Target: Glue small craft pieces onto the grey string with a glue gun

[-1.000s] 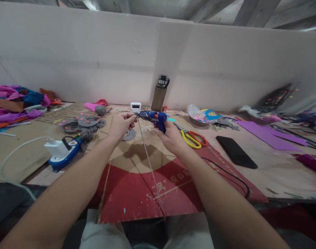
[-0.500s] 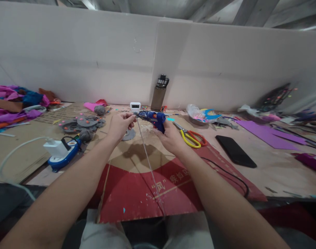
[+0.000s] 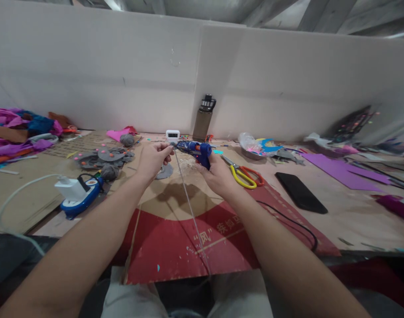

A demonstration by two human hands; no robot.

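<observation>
My right hand [image 3: 217, 174] is wrapped round the handle of a blue glue gun [image 3: 198, 150], whose nozzle points left. My left hand [image 3: 152, 160] pinches the top end of a thin pale stick [image 3: 188, 205] right at the nozzle tip. The stick runs down from my fingers toward my lap. Both hands hover over a brown and red cardboard sheet [image 3: 175, 229]. A small grey round felt piece [image 3: 165, 171] lies on the cardboard just under my left hand. The gun's black cord [image 3: 301, 227] trails off to the right.
Yellow-and-orange scissors [image 3: 244, 176] and a black phone [image 3: 301, 198] lie to the right. A blue power strip with a white charger [image 3: 76, 194] sits left, beside grey felt pieces [image 3: 105, 157]. A bottle [image 3: 203, 118] and a small white clock [image 3: 173, 134] stand by the wall.
</observation>
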